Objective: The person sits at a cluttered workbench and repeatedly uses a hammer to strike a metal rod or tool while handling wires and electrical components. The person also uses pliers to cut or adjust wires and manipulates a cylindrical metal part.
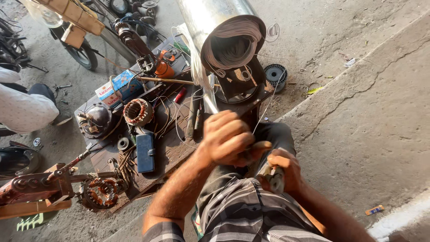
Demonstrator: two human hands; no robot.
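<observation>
Right hand (281, 169) is clenched on a small grey tool (274, 178), over the lap. Left hand (228, 138) is just beside, up-left, fingers curled pinching thin wire (268, 105) that runs up to the winder.

On the workbench (174, 152), a wound stator (138, 112) lies near the middle, a wallet (145, 152) just before it, a carton (118, 87) toward the far edge. Another stator (102, 192) sits at the near left corner. A wire spool (275, 74) rests on the ground, right of the workbench.
</observation>
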